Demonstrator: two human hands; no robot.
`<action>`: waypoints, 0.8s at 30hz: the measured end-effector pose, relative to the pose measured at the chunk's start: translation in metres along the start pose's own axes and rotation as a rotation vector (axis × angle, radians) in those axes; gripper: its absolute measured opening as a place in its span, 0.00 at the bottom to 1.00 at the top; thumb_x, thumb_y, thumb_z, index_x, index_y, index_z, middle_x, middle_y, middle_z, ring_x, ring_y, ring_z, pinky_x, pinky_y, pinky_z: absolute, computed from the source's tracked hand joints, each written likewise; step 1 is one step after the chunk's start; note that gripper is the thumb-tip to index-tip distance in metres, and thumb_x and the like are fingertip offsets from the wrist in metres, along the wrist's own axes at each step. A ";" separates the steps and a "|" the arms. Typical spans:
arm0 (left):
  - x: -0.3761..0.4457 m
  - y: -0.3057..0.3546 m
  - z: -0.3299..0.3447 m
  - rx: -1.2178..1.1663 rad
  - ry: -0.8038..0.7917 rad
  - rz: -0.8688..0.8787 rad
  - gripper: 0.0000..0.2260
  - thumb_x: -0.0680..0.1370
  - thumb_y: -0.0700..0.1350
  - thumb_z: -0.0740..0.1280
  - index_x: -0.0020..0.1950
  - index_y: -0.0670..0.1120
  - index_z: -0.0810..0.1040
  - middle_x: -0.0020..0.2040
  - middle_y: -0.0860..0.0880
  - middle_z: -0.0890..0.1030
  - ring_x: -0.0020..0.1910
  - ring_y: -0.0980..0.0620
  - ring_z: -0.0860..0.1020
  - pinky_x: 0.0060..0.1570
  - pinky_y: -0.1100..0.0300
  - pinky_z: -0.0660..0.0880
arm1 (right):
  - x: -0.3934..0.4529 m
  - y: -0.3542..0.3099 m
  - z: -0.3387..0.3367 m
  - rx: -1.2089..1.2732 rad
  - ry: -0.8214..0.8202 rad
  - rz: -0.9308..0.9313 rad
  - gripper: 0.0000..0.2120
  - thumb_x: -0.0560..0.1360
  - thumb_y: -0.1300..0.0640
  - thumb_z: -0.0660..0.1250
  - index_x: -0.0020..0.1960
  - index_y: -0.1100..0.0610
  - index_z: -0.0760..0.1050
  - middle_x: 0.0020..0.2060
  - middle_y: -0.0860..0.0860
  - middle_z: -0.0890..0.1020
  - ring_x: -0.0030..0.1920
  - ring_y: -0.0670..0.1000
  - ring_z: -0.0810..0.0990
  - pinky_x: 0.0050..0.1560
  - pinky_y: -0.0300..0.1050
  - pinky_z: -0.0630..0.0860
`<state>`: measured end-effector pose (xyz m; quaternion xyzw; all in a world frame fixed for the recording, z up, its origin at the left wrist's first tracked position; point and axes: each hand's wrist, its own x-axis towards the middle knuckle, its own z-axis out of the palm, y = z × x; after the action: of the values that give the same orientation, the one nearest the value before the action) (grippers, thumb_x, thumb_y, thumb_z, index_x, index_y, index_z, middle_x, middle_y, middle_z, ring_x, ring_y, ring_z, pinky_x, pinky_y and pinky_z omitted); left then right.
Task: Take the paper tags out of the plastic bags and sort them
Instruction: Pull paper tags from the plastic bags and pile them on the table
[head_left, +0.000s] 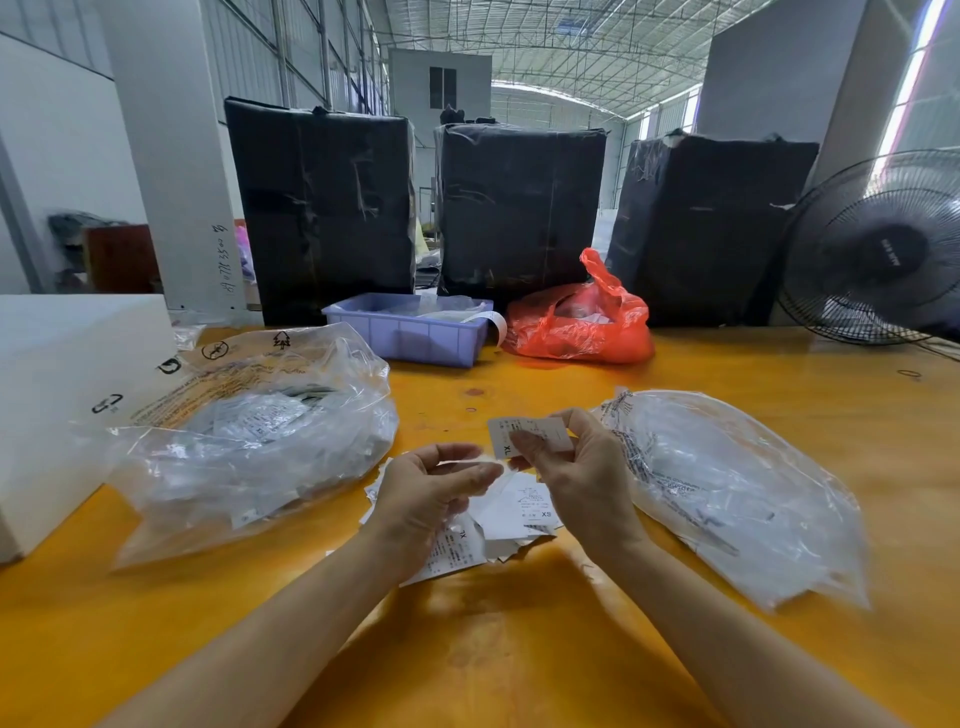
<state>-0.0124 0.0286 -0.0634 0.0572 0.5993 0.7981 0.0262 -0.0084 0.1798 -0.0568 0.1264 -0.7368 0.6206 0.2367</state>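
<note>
You are sitting at an orange desk, with both bare forearms reaching in from the near edge toward its middle. Your right hand is pinching a white paper tag marked XL between thumb and fingers, holding it up just above the desk. Your left hand is hovering beside it with its fingers loosely curled and partly apart; a thin clear film seems to be lying across the fingertips, but blur is making that hard to confirm. Under and between your hands, a loose pile of tags is lying flat on the desk.

A large clear plastic bag, crumpled and holding more tags, is sitting close on the left, nearly touching the pile. A second clear bag is lying flatter on the right, just beside your right wrist. The near strip of desk between your arms is lying bare, and so is the far right part.

Farther away, a lilac plastic bin and a red bag are sitting side by side. Behind them three black wrapped bales are walling off the far edge. A white foam box is blocking the left edge, and a black fan is standing at the far right.
</note>
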 end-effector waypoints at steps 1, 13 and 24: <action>0.000 0.000 0.000 0.000 0.003 0.001 0.19 0.58 0.38 0.75 0.48 0.40 0.78 0.35 0.46 0.84 0.32 0.54 0.79 0.32 0.63 0.71 | 0.000 0.000 0.000 -0.008 -0.001 -0.002 0.07 0.72 0.58 0.72 0.45 0.58 0.74 0.35 0.50 0.84 0.35 0.47 0.84 0.39 0.44 0.81; 0.001 -0.001 -0.002 0.040 0.086 0.025 0.15 0.62 0.37 0.76 0.47 0.42 0.78 0.37 0.45 0.84 0.32 0.54 0.78 0.35 0.60 0.69 | -0.002 -0.004 0.001 0.006 0.002 0.021 0.06 0.72 0.61 0.72 0.45 0.59 0.75 0.37 0.52 0.84 0.35 0.49 0.84 0.39 0.44 0.80; -0.001 -0.001 -0.001 0.138 0.100 0.073 0.19 0.57 0.44 0.77 0.46 0.43 0.79 0.38 0.46 0.85 0.33 0.54 0.80 0.41 0.59 0.73 | -0.001 -0.005 0.000 0.021 0.052 0.016 0.04 0.73 0.61 0.71 0.45 0.59 0.77 0.37 0.52 0.84 0.33 0.48 0.84 0.32 0.37 0.77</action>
<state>-0.0118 0.0273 -0.0645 0.0408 0.6508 0.7573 -0.0367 -0.0048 0.1788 -0.0529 0.1069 -0.7249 0.6332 0.2495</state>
